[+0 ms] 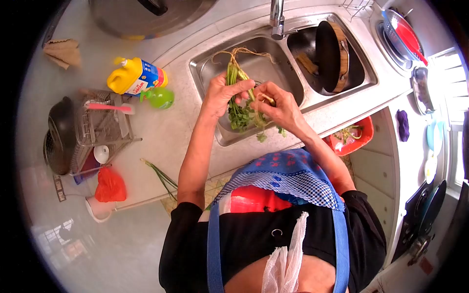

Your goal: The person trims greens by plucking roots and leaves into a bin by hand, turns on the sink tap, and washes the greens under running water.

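My left hand (222, 95) is closed around a bunch of coriander (239, 117) over the left sink basin (200, 63). The pale, thin roots point up toward the faucet, and the green leaves hang down below my fingers. My right hand (281, 108) is beside it, fingers pinched on coriander stems, with a pale yellowish bit showing at the fingertips. Leaves dangle beneath this hand too. My fingers partly hide the middle of the bunch.
The right basin holds a black wok (326, 58). A faucet (277, 22) stands behind. At left are a yellow detergent bottle (122, 78), a green bottle (160, 98), a wire rack (105, 127) and green onion stalks (159, 173). A red bin (365, 136) with scraps sits below the counter.
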{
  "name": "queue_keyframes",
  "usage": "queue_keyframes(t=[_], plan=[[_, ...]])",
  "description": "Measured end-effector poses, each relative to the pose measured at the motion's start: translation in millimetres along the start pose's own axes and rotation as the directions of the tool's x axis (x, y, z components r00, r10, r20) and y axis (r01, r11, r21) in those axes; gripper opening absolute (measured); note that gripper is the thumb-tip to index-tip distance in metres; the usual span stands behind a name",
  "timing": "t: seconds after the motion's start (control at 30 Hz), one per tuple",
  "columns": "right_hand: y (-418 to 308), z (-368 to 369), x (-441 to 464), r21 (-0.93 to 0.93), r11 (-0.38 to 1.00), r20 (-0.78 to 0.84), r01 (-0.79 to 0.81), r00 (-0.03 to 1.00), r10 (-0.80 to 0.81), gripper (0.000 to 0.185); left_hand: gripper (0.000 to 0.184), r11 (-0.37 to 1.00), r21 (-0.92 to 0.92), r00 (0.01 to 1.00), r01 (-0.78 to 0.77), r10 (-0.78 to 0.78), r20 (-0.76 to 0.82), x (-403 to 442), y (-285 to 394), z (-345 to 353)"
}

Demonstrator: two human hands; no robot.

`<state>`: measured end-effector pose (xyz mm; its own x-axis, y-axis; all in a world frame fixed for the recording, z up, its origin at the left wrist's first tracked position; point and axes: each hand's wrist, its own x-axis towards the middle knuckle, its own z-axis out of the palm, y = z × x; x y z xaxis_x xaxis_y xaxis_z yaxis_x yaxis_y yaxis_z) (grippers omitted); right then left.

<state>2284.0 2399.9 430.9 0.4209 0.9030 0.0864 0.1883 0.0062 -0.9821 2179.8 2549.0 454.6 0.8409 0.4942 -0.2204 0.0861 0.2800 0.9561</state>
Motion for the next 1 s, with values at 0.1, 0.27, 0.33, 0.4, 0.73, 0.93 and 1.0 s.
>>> queue_keyframes(t=[0.1,0.27,0.33,0.4,0.73,0.93,1.0], plan=[[-4.0,-5.8,3.3,0.199,0.975,0.077,-0.097,0.994,0.083,0.022,0.018,1.000,0.006,1.000,-0.014,0.014,-0.006,-5.3,3.0,-2.5],[-9.5,-26.6,3.6,0.586,0.749,0.288,-0.309,0.944,0.164,0.016,0.024,0.999,-0.002,0.989,-0.053,0.053,0.135,-7.8,-2.9,-15.0],[-8.0,-28.6,5.6,0.681,0.651,0.336,-0.337,0.933,0.131,0.016,0.022,0.993,-0.030,0.985,-0.110,0.113,0.130,-8.7,0.9,-8.6],[-9.6,-27.9,5.1,0.711,0.609,0.348,-0.352,0.929,0.130,0.016,0.020,0.984,-0.056,0.977,-0.167,0.173,0.124,-9.6,1.6,-1.6],[-18.6,-22.9,13.4,0.498,0.847,0.173,-0.188,0.978,0.115,0.021,0.014,0.978,-0.151,0.989,-0.144,0.146,0.002,-11.1,-2.4,-6.1],[-28.4,-19.1,38.6,0.064,0.998,0.023,0.013,1.000,-0.015,0.026,0.014,0.992,-0.090,0.995,-0.086,0.089,0.035,-15.2,3.1,-6.1],[-32.4,-18.3,42.6,-0.012,0.998,0.017,0.063,0.998,-0.063,0.025,0.014,0.994,-0.085,0.996,-0.072,0.076,0.044,-15.5,3.6,-7.2]])
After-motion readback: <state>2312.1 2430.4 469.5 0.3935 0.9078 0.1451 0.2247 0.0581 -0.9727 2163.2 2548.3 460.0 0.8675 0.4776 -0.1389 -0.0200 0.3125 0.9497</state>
